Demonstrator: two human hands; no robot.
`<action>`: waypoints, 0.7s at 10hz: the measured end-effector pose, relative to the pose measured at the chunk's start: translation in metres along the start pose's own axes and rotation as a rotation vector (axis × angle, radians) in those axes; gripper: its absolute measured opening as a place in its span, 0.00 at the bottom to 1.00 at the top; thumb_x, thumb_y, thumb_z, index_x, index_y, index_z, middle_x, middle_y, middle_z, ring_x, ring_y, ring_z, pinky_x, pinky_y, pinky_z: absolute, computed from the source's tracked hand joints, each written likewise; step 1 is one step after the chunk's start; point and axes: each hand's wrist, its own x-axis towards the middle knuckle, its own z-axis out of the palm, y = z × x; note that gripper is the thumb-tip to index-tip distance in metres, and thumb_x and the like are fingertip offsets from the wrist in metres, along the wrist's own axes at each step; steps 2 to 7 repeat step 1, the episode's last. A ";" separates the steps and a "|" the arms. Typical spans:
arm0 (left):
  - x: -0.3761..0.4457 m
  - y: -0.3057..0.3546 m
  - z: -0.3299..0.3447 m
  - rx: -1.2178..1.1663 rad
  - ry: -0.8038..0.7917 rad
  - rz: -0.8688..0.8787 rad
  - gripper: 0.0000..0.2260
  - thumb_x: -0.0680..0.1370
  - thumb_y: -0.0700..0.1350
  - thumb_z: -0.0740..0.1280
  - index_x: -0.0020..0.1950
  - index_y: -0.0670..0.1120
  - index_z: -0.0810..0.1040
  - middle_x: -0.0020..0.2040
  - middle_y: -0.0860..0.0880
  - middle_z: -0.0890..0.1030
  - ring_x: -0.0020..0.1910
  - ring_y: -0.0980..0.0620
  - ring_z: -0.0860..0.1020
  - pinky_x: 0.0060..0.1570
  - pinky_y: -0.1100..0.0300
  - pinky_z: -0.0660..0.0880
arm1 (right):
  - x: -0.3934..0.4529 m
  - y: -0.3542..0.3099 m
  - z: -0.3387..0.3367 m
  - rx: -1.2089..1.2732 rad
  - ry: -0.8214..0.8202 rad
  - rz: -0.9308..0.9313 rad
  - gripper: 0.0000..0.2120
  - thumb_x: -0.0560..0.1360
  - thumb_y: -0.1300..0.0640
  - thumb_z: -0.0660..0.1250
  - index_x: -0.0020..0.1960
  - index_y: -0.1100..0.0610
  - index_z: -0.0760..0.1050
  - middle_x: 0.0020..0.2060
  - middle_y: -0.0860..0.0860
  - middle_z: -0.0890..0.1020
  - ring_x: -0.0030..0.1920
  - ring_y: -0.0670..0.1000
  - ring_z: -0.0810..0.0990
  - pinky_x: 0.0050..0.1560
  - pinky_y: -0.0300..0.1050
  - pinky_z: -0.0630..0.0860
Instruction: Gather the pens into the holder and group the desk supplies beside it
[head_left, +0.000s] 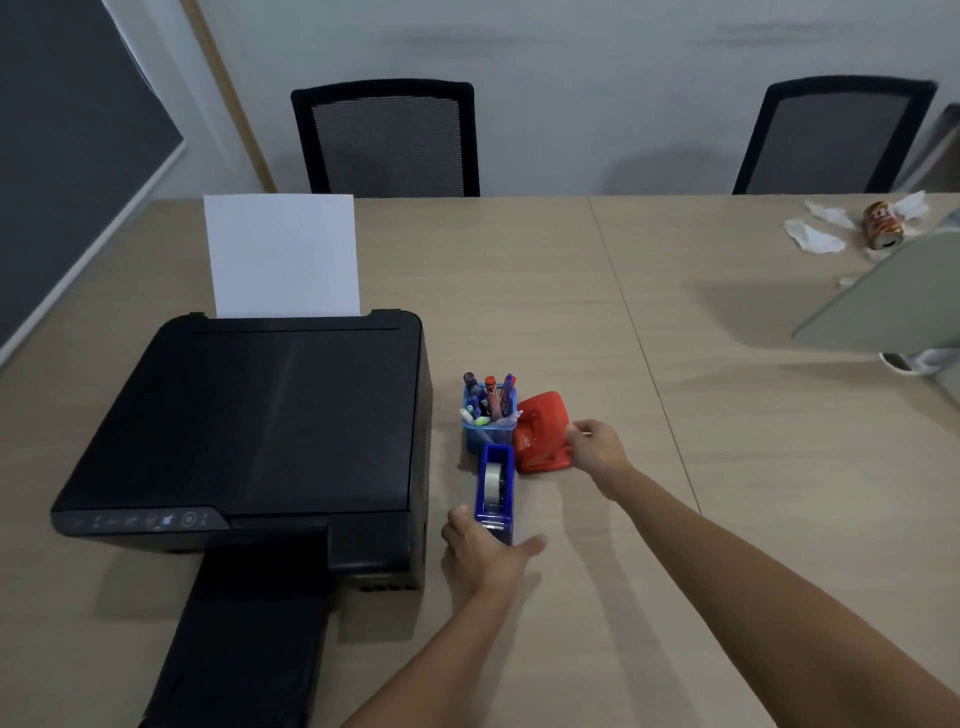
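A blue mesh pen holder (475, 440) stands just right of the printer, filled with several pens (489, 397). Directly in front of it lies a blue tape dispenser (495, 488) with a white tape roll. My left hand (480, 553) grips the dispenser's near end, thumb on its left side and fingers on its right. A red hole punch (540, 431) sits touching the holder's right side. My right hand (597, 447) holds the punch at its right edge with fingertips.
A black printer (249, 431) with a white sheet (283, 254) in its feeder fills the left of the wooden table (727, 519). Two black chairs (389, 137) stand behind. A can (883, 224), tissues and a grey lid (893, 296) are at the far right.
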 end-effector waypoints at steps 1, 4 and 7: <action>-0.017 -0.003 -0.015 -0.005 -0.132 0.084 0.58 0.52 0.58 0.81 0.75 0.49 0.55 0.73 0.49 0.62 0.71 0.46 0.68 0.66 0.50 0.72 | -0.023 -0.026 -0.022 0.008 0.103 -0.058 0.18 0.74 0.49 0.63 0.60 0.57 0.73 0.53 0.57 0.81 0.54 0.60 0.80 0.59 0.59 0.77; -0.017 -0.003 -0.015 -0.005 -0.132 0.084 0.58 0.52 0.58 0.81 0.75 0.49 0.55 0.73 0.49 0.62 0.71 0.46 0.68 0.66 0.50 0.72 | -0.023 -0.026 -0.022 0.008 0.103 -0.058 0.18 0.74 0.49 0.63 0.60 0.57 0.73 0.53 0.57 0.81 0.54 0.60 0.80 0.59 0.59 0.77; -0.017 -0.003 -0.015 -0.005 -0.132 0.084 0.58 0.52 0.58 0.81 0.75 0.49 0.55 0.73 0.49 0.62 0.71 0.46 0.68 0.66 0.50 0.72 | -0.023 -0.026 -0.022 0.008 0.103 -0.058 0.18 0.74 0.49 0.63 0.60 0.57 0.73 0.53 0.57 0.81 0.54 0.60 0.80 0.59 0.59 0.77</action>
